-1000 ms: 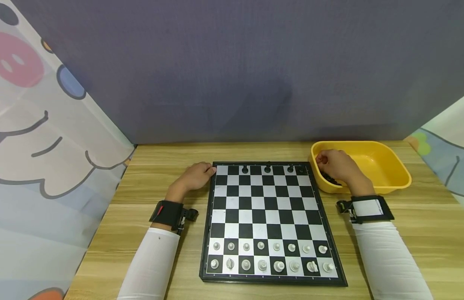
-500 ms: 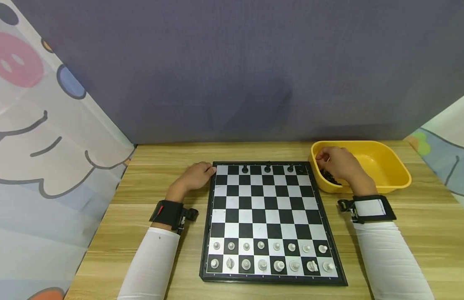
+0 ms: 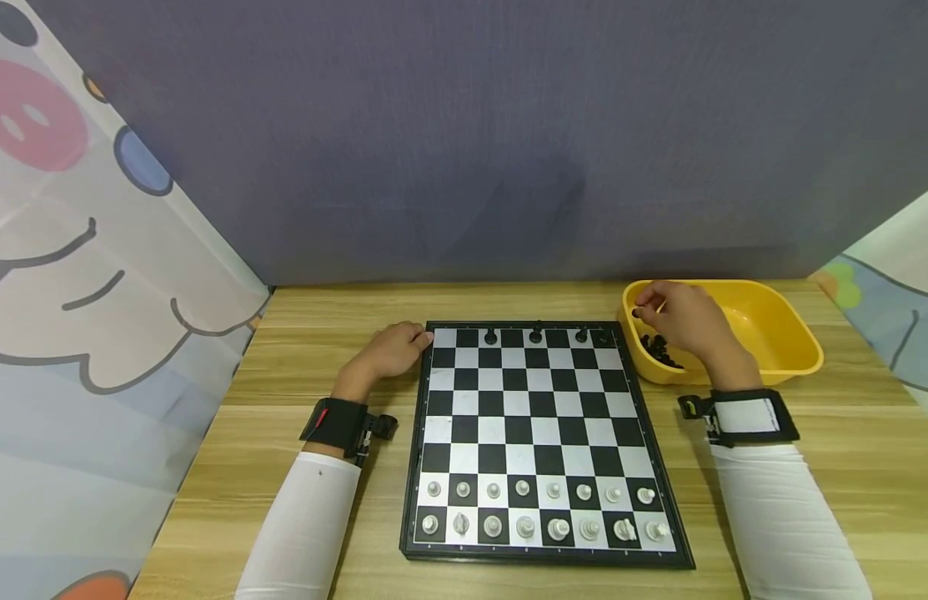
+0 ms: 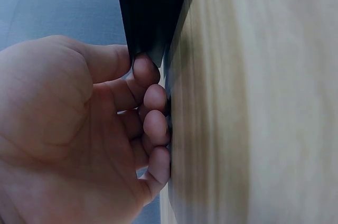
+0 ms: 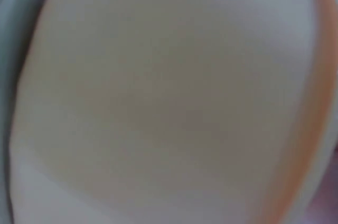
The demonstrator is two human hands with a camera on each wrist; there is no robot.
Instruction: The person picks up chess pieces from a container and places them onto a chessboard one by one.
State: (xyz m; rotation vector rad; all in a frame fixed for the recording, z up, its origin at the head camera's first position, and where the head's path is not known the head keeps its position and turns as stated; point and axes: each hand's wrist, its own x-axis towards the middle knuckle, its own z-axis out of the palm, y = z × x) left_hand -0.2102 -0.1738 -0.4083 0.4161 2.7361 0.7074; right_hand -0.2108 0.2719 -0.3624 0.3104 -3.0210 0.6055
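My left hand point(image 3: 392, 350) grips the far left corner of the chessboard point(image 3: 518, 406). In the left wrist view, the thumb and index finger pinch the board's dark edge point(image 4: 153, 12) while the other fingers curl below. Over the left end of a yellow basin point(image 3: 767, 329), my right hand point(image 3: 689, 321) pinches a small black chess piece point(image 3: 635, 312) at its fingertips. Several black chess pieces point(image 3: 661, 352) lie in the basin beneath that hand. A few black pieces point(image 3: 535, 336) stand along the board's far row. The right wrist view is too blurred and close to read.
White chess pieces point(image 3: 525, 527) fill the two near rows of the board. Behind the wooden table point(image 3: 321, 304) rises a grey partition point(image 3: 464, 167). A printed curtain point(image 3: 133, 333) hangs on the left, another on the right.
My right hand has risen slightly from the heap in the basin, and a black chess piece now shows at its fingertips. More of the heap is visible. The left hand stays put.
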